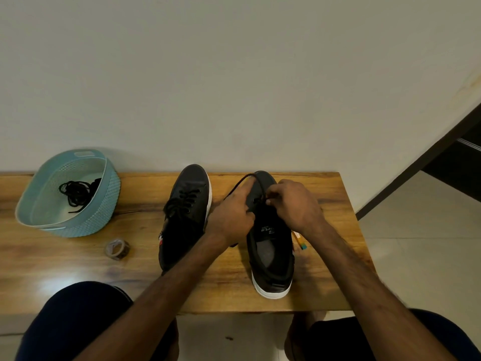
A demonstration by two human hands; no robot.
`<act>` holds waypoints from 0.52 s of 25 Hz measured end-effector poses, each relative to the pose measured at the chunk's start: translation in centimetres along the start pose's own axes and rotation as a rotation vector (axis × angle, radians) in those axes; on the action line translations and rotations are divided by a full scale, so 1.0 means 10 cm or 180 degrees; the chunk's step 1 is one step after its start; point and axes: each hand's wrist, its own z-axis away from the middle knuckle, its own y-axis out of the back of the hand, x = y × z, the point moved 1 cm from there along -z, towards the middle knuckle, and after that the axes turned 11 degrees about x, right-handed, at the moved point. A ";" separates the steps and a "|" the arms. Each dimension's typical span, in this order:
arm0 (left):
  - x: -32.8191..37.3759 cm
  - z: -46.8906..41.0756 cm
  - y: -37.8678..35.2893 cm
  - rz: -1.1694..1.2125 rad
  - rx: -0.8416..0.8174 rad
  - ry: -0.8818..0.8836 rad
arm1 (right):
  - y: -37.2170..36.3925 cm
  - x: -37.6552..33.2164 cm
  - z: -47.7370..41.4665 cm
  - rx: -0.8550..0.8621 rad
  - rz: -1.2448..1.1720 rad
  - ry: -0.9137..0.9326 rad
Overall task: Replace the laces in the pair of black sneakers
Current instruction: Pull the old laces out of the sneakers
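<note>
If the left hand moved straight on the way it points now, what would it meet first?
The left hand would probably meet the right hand first, just across the eyelets of the sneaker between them; depth is hard to judge. Both hold the lace.

Head-worn view, looking down; table (78, 269) close.

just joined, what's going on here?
A seated person is lacing a sneaker on the table. The left hand grips its side. The right hand pinches a black lace at the eyelets, and a loop of it arcs over the toe. The other sneaker beside it is already laced. A tangle of laces lies in a blue basket, with a tape roll nearby.
</note>
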 end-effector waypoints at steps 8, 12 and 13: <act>0.15 0.05 0.08 0.0642 -0.0113 -0.0660 | 0.10 0.08 0.00 -0.0301 -0.0997 -0.0327; 0.17 0.10 0.30 -0.0409 -0.0885 -0.1472 | 0.16 0.13 0.00 -0.0663 -0.0999 -0.0178; 0.18 0.13 0.36 -0.0424 -0.1031 -0.1571 | 0.14 0.13 -0.01 -0.0663 -0.0993 -0.0215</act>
